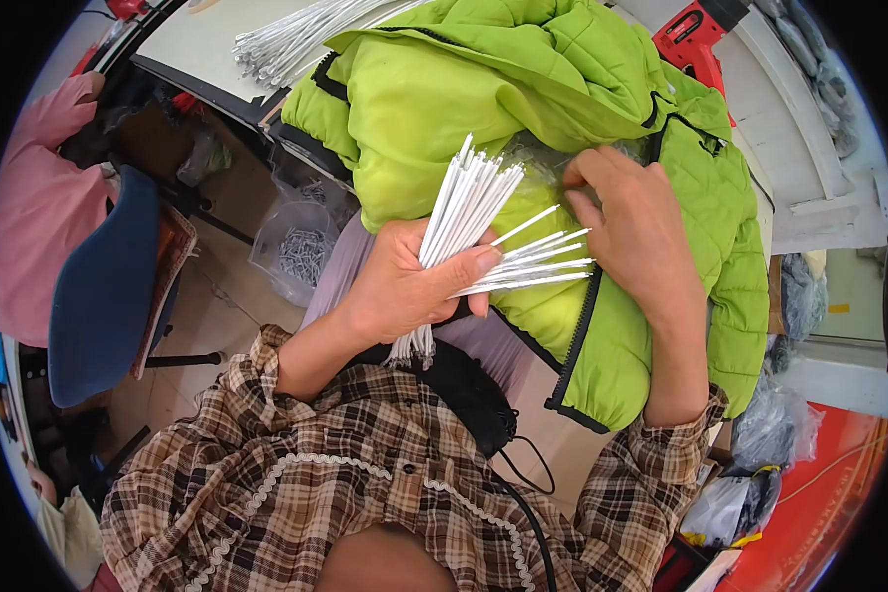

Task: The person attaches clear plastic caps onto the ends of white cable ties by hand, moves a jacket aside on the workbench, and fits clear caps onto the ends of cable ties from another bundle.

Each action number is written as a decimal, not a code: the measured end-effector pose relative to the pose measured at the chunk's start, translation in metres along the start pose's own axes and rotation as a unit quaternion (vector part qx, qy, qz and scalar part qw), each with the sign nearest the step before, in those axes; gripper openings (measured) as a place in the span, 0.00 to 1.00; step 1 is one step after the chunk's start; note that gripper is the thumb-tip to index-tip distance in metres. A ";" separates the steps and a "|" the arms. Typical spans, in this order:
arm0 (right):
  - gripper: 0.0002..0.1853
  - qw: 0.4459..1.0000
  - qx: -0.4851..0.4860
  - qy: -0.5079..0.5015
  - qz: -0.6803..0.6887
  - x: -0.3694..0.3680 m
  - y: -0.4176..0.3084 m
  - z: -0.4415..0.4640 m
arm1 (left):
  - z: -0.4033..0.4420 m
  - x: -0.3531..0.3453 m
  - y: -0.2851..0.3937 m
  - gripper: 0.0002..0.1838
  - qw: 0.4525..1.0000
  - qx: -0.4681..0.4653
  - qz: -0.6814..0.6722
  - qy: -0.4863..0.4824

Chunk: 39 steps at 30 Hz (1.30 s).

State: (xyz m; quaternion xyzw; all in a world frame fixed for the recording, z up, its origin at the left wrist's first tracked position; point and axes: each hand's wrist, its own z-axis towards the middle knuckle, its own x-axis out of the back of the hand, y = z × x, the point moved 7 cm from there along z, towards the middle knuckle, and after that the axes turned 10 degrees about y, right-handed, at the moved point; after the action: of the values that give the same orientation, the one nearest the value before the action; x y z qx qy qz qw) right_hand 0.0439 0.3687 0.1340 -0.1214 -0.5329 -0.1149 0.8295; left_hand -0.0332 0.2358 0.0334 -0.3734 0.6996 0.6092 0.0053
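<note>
My left hand [414,271] is closed around a thick bundle of thin white sticks [469,202]. Several of them fan out to the right, over my thumb. Close to the tips of the fanned sticks is my right hand [627,212], bent at the wrist with its fingers curled; what its fingertips hold, if anything, is hidden. Under both hands a bright green padded jacket [424,99] with black zips lies over the table edge. Clear crumpled plastic shows beside my right fingers.
More white sticks [296,44] lie on the table [192,39]. A red tool [696,44] is at the back right. Below left stands a clear tub [301,252] of small metal pieces. A blue chair [104,286] and a person in pink [44,227] are at the left.
</note>
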 end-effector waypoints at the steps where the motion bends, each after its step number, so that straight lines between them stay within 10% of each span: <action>1: 0.05 1.000 0.004 -0.003 0.005 0.000 0.000 0.000 | 0.000 -0.001 0.001 0.11 1.000 0.002 0.001 0.001; 8: 0.04 0.999 0.028 0.042 -0.005 0.008 -0.003 0.001 | -0.003 -0.002 0.004 0.09 1.000 0.013 0.006 0.002; 17: 0.05 0.798 -0.222 0.035 0.559 0.013 0.003 -0.003 | 0.000 -0.001 0.003 0.11 0.999 0.032 -0.025 -0.010; 29: 0.03 0.839 -0.191 -0.175 0.478 -0.004 -0.011 -0.011 | -0.001 0.001 0.006 0.09 0.995 0.019 0.084 -0.042; 39: 0.03 0.879 -0.138 -0.121 0.441 0.006 -0.012 -0.005 | -0.013 -0.004 0.020 0.08 0.998 -0.032 0.007 -0.059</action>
State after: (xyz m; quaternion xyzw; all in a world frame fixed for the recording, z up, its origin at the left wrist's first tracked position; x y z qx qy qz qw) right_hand 0.0463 0.3551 0.1383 -0.4699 -0.4994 0.2062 0.6981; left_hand -0.0351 0.2265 0.0555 -0.3320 0.6806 0.6524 0.0308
